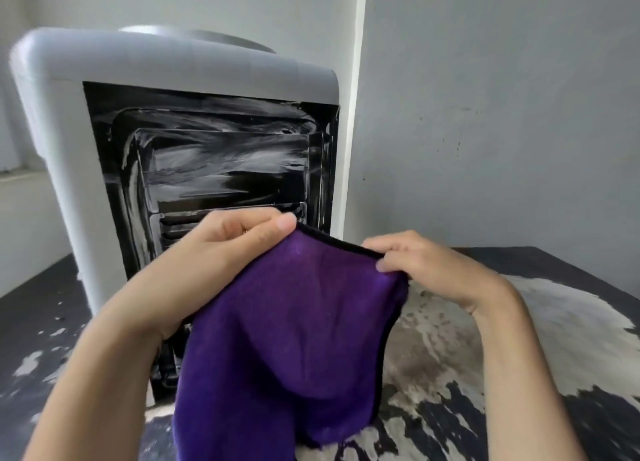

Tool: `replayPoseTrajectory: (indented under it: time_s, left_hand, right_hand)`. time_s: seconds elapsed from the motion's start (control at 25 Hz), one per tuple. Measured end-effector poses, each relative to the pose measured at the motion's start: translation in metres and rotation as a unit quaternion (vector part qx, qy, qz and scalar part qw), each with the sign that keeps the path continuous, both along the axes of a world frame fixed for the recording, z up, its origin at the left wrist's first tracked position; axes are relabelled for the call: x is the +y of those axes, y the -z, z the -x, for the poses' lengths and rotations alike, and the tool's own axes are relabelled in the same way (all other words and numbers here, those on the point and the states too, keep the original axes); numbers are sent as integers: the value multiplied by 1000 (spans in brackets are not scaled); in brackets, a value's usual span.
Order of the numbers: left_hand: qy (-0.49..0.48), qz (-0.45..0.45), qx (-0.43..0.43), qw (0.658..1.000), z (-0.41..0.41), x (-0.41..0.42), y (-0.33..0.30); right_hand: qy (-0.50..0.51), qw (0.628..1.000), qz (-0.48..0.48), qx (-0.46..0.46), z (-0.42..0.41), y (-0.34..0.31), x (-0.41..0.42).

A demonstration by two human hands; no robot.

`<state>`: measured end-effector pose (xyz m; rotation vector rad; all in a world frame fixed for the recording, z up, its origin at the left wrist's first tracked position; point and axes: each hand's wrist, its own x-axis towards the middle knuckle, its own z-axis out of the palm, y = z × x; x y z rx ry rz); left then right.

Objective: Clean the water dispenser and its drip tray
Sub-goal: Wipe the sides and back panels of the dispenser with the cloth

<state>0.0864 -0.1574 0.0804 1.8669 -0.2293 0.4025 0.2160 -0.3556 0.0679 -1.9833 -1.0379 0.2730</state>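
A white water dispenser (62, 142) stands on a dark table, its black panel (221, 149) facing me and smeared with white streaks of foam. In front of it hangs a purple cloth (287, 343) with a black hem. My left hand (221, 249) pinches the cloth's upper left corner between thumb and fingers. My right hand (426, 263) pinches the upper right corner, so the top edge stretches between both hands. The cloth hides the lower part of the panel. No drip tray can be made out.
The table (540, 339) is dark with worn, pale patches and white specks. A grey wall (502, 114) rises right behind the dispenser, with a white vertical strip (356, 114) beside it. A pale ledge (20, 183) lies at the far left.
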Motion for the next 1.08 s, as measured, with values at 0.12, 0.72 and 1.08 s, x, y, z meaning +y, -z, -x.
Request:
replayPoseTrajectory:
  time_s: [0.12,0.72,1.08]
  left_hand:
    - [-21,-10,-64,998,-1,12,5]
    - [71,-23,-3,997,4,-3,2]
    - [38,52,-65,996,-6,-6,6]
  right_hand:
    - [-178,960,-145,160,18,-2,9]
    - [-99,909,-405,-6,43,-11,45]
    - [-35,951,-302,-60,31,-14,19]
